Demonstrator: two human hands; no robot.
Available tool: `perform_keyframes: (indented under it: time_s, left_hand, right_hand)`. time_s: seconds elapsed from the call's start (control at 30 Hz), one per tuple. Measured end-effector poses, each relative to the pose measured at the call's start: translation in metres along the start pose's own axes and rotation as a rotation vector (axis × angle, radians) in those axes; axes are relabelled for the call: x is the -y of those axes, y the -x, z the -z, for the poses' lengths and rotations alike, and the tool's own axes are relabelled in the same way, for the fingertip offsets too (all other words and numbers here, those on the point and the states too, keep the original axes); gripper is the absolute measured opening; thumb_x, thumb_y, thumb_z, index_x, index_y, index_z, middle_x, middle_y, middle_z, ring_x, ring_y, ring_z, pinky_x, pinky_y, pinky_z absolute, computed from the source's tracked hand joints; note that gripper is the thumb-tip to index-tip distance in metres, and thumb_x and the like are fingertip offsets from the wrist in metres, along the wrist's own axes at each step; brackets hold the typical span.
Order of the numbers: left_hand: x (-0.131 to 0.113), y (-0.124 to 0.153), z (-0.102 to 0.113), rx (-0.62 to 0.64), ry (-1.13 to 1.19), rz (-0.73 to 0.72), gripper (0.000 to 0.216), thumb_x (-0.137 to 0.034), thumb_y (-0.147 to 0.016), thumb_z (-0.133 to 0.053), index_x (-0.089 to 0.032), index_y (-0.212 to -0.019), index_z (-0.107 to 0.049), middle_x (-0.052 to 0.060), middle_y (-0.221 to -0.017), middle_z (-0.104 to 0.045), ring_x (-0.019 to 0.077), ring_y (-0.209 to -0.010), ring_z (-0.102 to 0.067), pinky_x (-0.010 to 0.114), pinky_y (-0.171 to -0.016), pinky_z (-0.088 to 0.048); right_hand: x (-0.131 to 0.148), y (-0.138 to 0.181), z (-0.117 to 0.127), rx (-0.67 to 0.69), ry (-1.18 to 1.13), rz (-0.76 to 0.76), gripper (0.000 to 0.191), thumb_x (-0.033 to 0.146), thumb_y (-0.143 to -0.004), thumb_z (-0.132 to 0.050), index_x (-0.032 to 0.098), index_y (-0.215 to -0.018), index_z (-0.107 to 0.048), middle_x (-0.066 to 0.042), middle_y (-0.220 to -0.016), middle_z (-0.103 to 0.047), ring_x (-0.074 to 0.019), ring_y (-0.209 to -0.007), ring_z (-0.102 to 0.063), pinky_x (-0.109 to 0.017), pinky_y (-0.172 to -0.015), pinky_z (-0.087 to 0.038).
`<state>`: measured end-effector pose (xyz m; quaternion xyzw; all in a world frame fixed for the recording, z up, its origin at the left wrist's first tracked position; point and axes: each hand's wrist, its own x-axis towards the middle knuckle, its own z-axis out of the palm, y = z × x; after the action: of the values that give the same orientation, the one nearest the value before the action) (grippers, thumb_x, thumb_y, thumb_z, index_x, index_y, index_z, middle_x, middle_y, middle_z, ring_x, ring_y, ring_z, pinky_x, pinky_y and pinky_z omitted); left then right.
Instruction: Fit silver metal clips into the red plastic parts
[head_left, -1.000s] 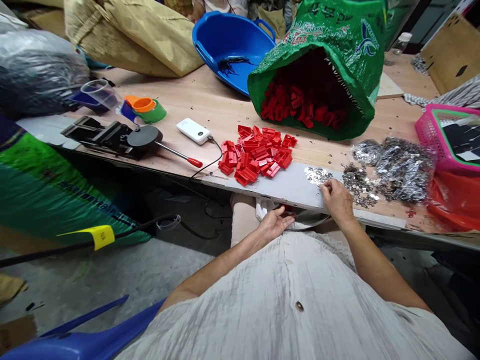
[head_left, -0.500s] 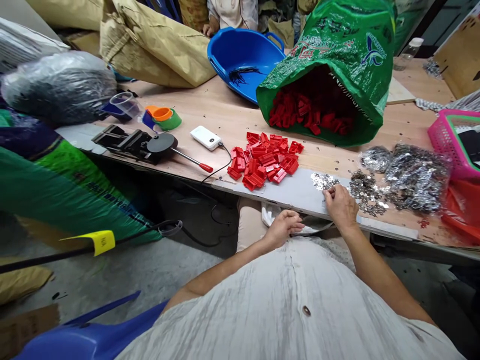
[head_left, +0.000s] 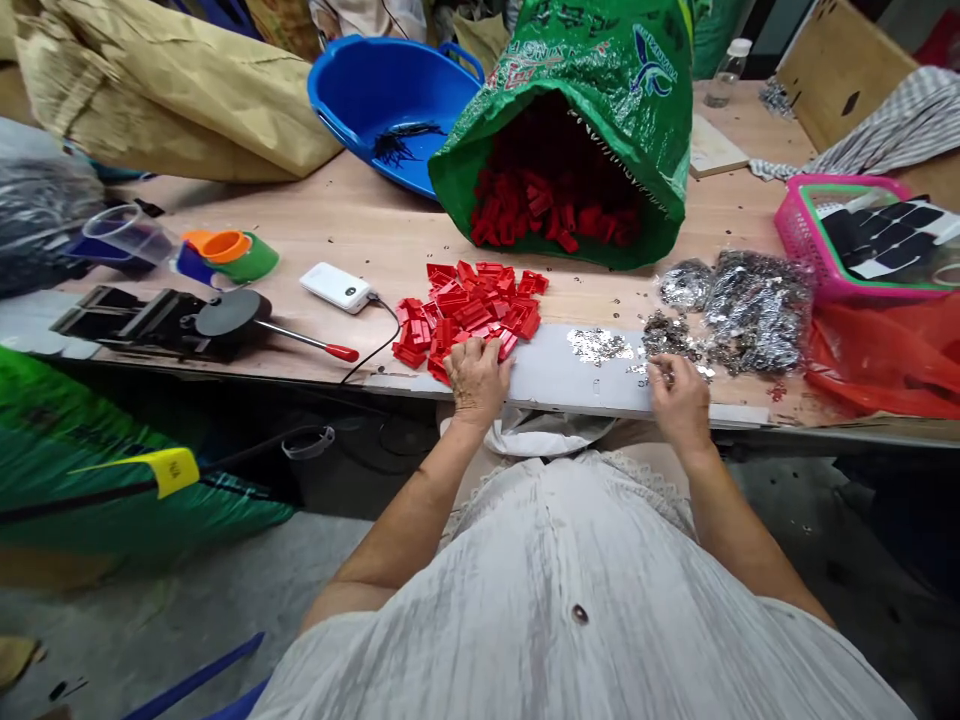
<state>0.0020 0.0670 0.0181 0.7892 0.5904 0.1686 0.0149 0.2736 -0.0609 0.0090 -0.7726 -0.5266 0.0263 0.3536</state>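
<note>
My left hand (head_left: 480,380) rests on the near edge of a heap of red plastic pieces (head_left: 472,305), palm down, thumb apart from the fingers. Its fingertips are partly lost among the pieces. Farther right, my right hand (head_left: 681,398) is over the front of the bench with thumb and fingers drawn together in a pinch. Whatever is between those fingertips is too small to make out. Just beyond it lies a darker pile of small metal pieces (head_left: 667,335). A thin spread of shiny flat metal pieces (head_left: 598,346) lies on the grey board (head_left: 555,375) between my hands.
A green sack (head_left: 600,90) of red pieces lies open behind the heap. A blue basin (head_left: 360,90) stands beyond. At left are a hand press (head_left: 232,315) with a red-tipped lever and a white power bank (head_left: 337,288); at right, bagged metal pieces (head_left: 757,300) and a pink basket (head_left: 795,240).
My left hand has gone from above my lap up onto the red heap. My right hand has shifted from the shiny spread toward the darker metal pile. The view has turned right.
</note>
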Motion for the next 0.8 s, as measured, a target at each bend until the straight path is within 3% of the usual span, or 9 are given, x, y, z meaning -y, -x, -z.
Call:
perform_keyframes:
  time_s: [0.17,0.4,0.57,0.8]
  left_hand:
    - [-0.002,-0.003,-0.009,-0.047,0.056,-0.031,0.029,-0.033,-0.087,-0.061,-0.023,-0.114,-0.067,0.016,-0.12,-0.061,0.0374,-0.113,-0.048,0.05,-0.095,-0.033]
    - [0.001,-0.006,-0.016,-0.068,0.122,-0.078,0.017,-0.028,-0.088,-0.06,-0.022,-0.101,-0.069,0.012,-0.121,-0.066,0.0353,-0.121,-0.046,0.05,-0.103,-0.028]
    - [0.005,-0.001,-0.012,-0.117,0.198,-0.076,0.024,-0.028,-0.089,-0.059,-0.02,-0.111,-0.067,0.012,-0.117,-0.069,0.0336,-0.122,-0.049,0.049,-0.107,-0.027]
    - [-0.002,0.019,0.006,-0.174,0.632,0.008,0.029,-0.032,-0.089,-0.061,-0.02,-0.116,-0.065,0.01,-0.117,-0.069,0.0242,-0.111,-0.061,0.038,-0.102,-0.042]
  right_hand:
    - [-0.033,0.0,0.018,0.084,0.079,-0.034,0.023,0.035,-0.093,-0.049,0.02,-0.099,-0.066,-0.01,-0.099,-0.07,-0.0246,-0.093,-0.062,-0.036,-0.084,-0.045]
    - [-0.016,-0.002,0.002,0.16,0.165,0.023,0.028,0.035,-0.094,-0.051,0.022,-0.109,-0.07,-0.009,-0.102,-0.067,-0.0243,-0.095,-0.06,-0.034,-0.079,-0.043]
    - [-0.01,-0.011,-0.002,0.181,0.247,0.037,0.025,0.033,-0.094,-0.052,0.024,-0.107,-0.071,-0.007,-0.1,-0.066,-0.0225,-0.09,-0.06,-0.031,-0.069,-0.039]
    - [-0.013,-0.017,-0.002,0.212,0.27,0.059,0.02,0.035,-0.094,-0.055,0.024,-0.096,-0.071,-0.006,-0.098,-0.066,-0.0205,-0.085,-0.059,-0.03,-0.065,-0.036]
